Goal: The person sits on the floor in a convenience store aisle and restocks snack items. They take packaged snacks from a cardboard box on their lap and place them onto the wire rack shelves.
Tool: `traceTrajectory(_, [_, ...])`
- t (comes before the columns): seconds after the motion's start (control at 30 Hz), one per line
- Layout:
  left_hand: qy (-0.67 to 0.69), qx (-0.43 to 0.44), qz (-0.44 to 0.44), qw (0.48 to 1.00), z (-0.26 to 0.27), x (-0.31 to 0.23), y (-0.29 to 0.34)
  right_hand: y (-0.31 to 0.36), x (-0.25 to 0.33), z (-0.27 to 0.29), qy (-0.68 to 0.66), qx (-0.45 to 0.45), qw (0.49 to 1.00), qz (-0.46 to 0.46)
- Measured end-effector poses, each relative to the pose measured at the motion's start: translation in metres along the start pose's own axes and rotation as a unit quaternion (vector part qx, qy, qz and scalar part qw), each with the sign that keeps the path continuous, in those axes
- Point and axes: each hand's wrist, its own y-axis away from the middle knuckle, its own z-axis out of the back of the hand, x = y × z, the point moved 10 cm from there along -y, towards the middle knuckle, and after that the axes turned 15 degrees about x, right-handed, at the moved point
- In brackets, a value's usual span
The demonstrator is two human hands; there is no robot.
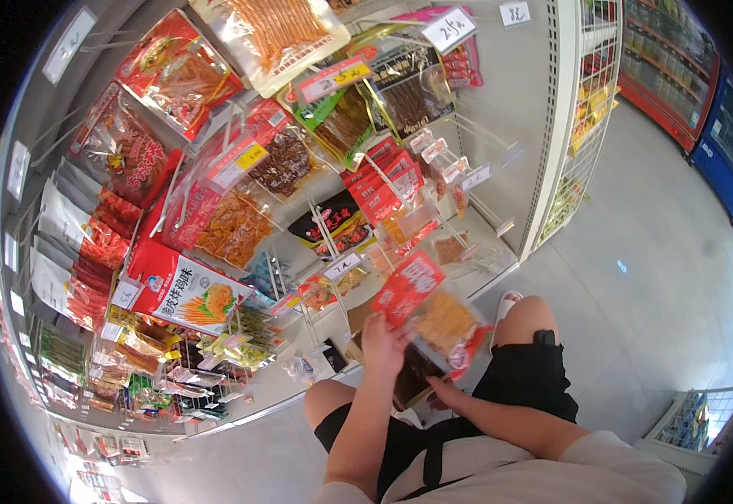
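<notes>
"While the person squats with bent knees facing a shop display, what does the left hand do?"

"The left hand [383, 340], low and right of centre, pinches the left edge of a flat red-and-clear plastic packet [449, 322] showing orange-brown food. The packet slants in front of the lap, beside the knee in black cloth shorts [522, 382]."

"And the right hand?"

"Lower down, the right hand [440, 396] is by a brown cardboard box [408, 391] below the packet. Its fingers are partly hidden, so I cannot tell whether they grip the box."

"What surrounds them?"

"To the left and above, shiny plastic snack packets hang on metal hooks in rows. The nearest large one is a red-and-white packet picturing golden sticks [194, 290]. At upper right, across a grey tiled floor [635, 269], stand a red-framed glass-fronted cooler [669, 71] and a blue-framed cooler [729, 147]."
</notes>
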Motion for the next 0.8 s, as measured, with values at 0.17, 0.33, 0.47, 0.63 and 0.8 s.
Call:
traceTrajectory(0.17, [-0.009, -0.052, 0.009, 0.999, 0.124, 0.019, 0.006, 0.011, 0.005, -0.006, 0.003, 0.043, 0.998, -0.039])
traceTrajectory(0.33, [-0.073, -0.12, 0.004, 0.99, 0.164, 0.037, 0.014, -0.003, -0.001, 0.0, 0.032, 0.048, 0.997, -0.045])
traceTrajectory(0.47, [-0.108, -0.128, 0.008, 0.986, 0.186, 0.049, 0.012, 0.006, 0.002, -0.003, 0.04, 0.031, 0.997, -0.05])
traceTrajectory(0.63, [-0.145, -0.097, -0.009, 0.985, 0.117, 0.037, 0.021, 0.001, -0.004, 0.012, 0.02, 0.009, 0.999, -0.043])
traceTrajectory(0.8, [-0.433, -0.111, -0.215, 0.868, 0.118, 0.026, 0.035, 0.017, 0.007, 0.0, 0.038, 0.024, 0.998, -0.05])
